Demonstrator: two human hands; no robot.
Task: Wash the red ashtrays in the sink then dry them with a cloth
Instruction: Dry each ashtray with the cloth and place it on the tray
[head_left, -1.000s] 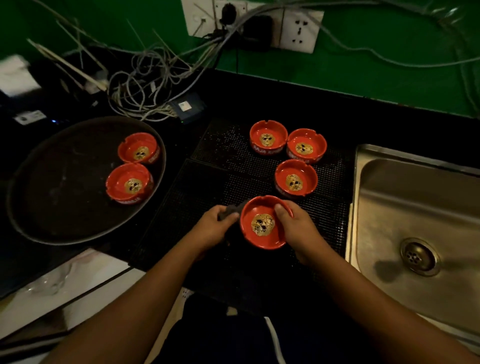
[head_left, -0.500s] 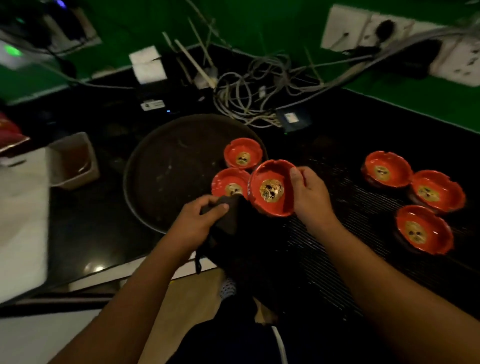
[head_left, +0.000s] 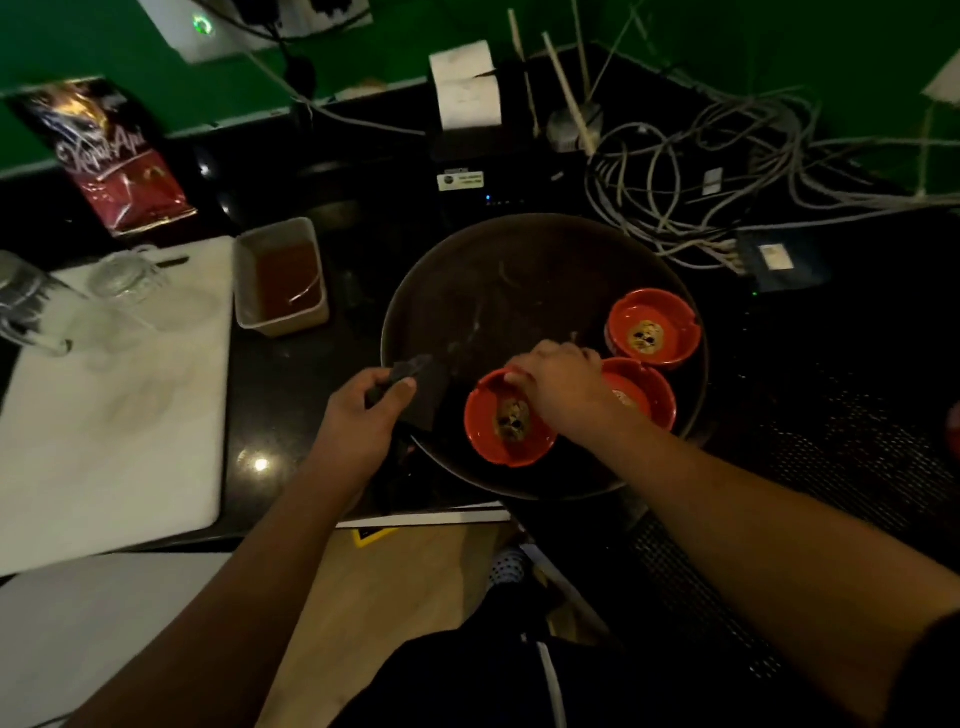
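Nearest the camera, the left hand (head_left: 363, 415) is wrapped round a dark cloth (head_left: 423, 379). Its fingers are curled under the cloth and the thumb is pressed on top, so that hand has no room for anything else. Just beside it, the right hand (head_left: 563, 395) pinches the far rim of a red ashtray (head_left: 506, 423), with the fingers narrowed onto the edge and not spread. The ashtray sits low at the near side of the round dark tray (head_left: 493, 301), but I cannot tell whether its base is touching the tray. This looks like a dried piece being set down. To do that well, lower it level, leave a gap from the second ashtray (head_left: 652, 402), which is half hidden behind the right hand, and let go of the rim only once the base is seated. A third ashtray (head_left: 649, 327) lies further back in the tray. Beyond the tray to the left are a tub of reddish liquid (head_left: 283, 275) and a white board (head_left: 114, 405). A tangle of cables (head_left: 701, 171) lies against the green wall.
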